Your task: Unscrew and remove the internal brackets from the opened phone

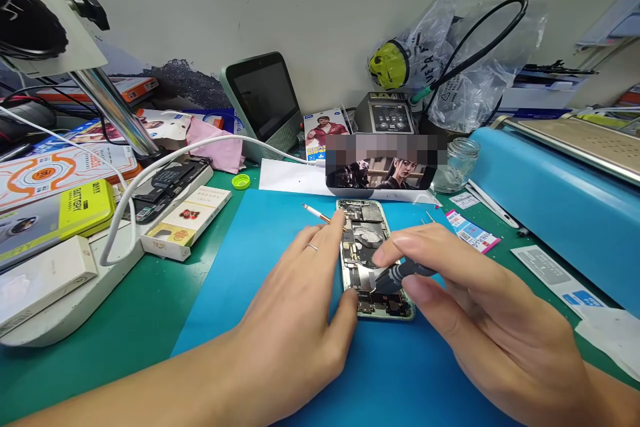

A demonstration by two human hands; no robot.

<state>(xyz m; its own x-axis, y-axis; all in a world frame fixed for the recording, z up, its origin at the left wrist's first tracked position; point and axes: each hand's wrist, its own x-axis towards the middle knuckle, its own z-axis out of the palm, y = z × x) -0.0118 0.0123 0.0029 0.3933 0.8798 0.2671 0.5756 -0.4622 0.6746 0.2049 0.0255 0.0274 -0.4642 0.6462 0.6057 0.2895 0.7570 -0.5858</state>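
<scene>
An opened phone (367, 237) with a pale green frame lies on the blue mat (220, 267), its circuit parts bare. My left hand (295, 307) grips its left side, index finger along the upper edge and thumb at the lower corner. Between thumb and forefinger, my right hand (480, 300) pinches a dark grey, ridged hand tool (393, 277). Its thin tip points down at the phone's lower part; the far end is hidden in the hand. Just beyond my left fingers lies a thin white, pen-like tool (316, 213).
Behind the mat, a second phone (383, 163) plays a video, leaning upright. A glass jar (457, 167) and a blue machine (545, 213) stand right. At left are small boxes (187, 220), a white cable (165, 163) and a metal stand post (117, 113). A screen device (263, 100) stands behind.
</scene>
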